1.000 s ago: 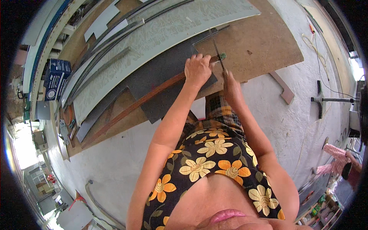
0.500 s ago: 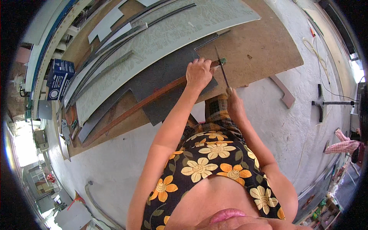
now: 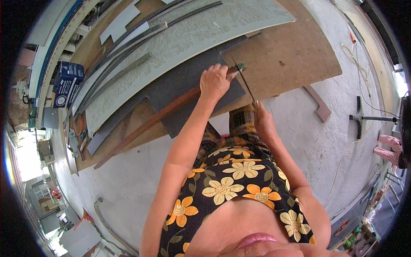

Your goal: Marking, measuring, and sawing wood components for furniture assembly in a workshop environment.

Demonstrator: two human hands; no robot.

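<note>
My left hand [image 3: 215, 82] is closed round a long reddish-brown strip [image 3: 160, 113] near its far right end. The strip runs slantwise over the table toward the lower left. A small green bit [image 3: 242, 66] shows at its tip. In my right hand [image 3: 263, 122] is the near end of a long, thin, dark tool [image 3: 245, 82]; I cannot tell whether it is a file or a blade. That tool lies across the strip's end, just right of my left fingers. Beneath both is a dark grey sheet [image 3: 182, 81] on the brown table [image 3: 295, 53].
A large pale patterned panel [image 3: 244, 17] covers the table's far side, with several dark strips [image 3: 192, 13] on it. A blue box [image 3: 68, 83] stands at the left. On the floor to the right lie an angled brown piece [image 3: 317, 103] and a cable [image 3: 359, 68].
My left hand and the strip's end have shifted slightly left and nearer. The tool's tip has swung left, and its slant is greater. Both hands keep their holds.
</note>
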